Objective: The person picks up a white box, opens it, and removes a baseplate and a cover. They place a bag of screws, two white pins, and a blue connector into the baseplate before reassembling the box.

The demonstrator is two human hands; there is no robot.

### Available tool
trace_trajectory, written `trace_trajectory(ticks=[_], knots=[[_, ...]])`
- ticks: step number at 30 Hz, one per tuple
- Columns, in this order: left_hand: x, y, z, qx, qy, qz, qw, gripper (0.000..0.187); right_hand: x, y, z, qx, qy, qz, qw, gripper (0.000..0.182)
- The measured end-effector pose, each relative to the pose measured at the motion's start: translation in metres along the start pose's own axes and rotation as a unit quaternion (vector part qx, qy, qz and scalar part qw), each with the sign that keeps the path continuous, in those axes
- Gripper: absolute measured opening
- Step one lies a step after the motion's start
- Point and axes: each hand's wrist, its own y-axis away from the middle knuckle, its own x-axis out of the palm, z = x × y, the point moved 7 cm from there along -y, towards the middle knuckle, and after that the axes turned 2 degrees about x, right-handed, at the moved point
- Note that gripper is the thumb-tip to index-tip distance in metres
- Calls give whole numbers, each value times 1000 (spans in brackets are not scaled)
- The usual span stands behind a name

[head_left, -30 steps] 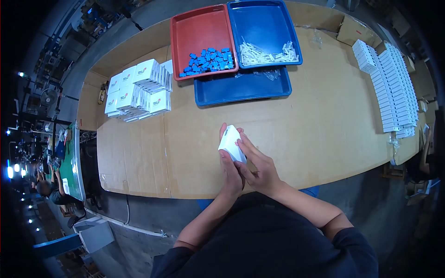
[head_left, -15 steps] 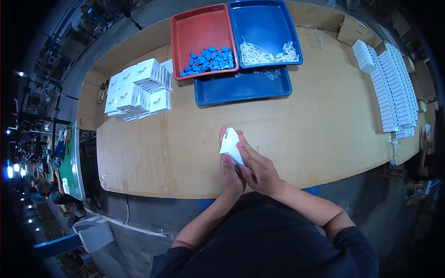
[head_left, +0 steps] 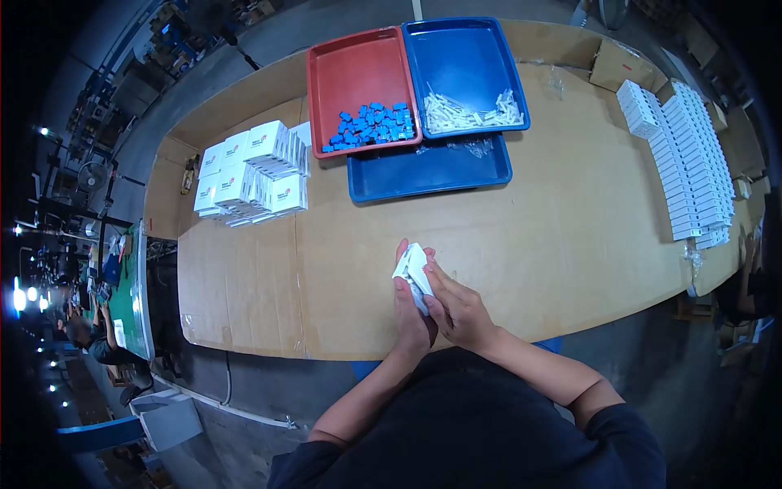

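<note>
A small white box [head_left: 418, 265] is held between my two hands, above the near middle of the cardboard-covered table. Its lid side looks tilted open along the left, and what is inside is too small to make out. My left hand [head_left: 414, 314] grips the box from the left and below, thumb on its near side. My right hand [head_left: 459, 303] wraps round its right side, fingers along the edge.
A red tray [head_left: 355, 49] holds blue pieces; a blue tray [head_left: 460, 41] holds white sticks. Both overlap a lower blue tray [head_left: 432, 175]. White boxes [head_left: 265, 143] are stacked at left, more boxes [head_left: 688, 163] at right. Co-workers are at both sides.
The box was closed and now shows a gap at its left side. The table and trays sit slightly lower in view, and my hands have shifted a little down and right.
</note>
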Motion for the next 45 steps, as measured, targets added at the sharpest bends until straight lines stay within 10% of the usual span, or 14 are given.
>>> trace_trajectory(ticks=[10,13,15,30,45], knots=[[-2,-11,-14,41,-60,23,997,88,-4,-14,-2,69,-133,-1,989,46],[6,-11,-28,87,-130,56,986,98,-6,-17,-24,239,-306,-38,921,48],[16,-7,-35,89,-204,76,972,105,5,-12,-24,402,-486,66,773,50],[-2,-4,-37,319,-337,26,885,92,23,-13,-8,282,-456,34,843,64],[-1,-2,-44,322,-251,-8,913,82,13,-11,10,201,-337,31,919,50]])
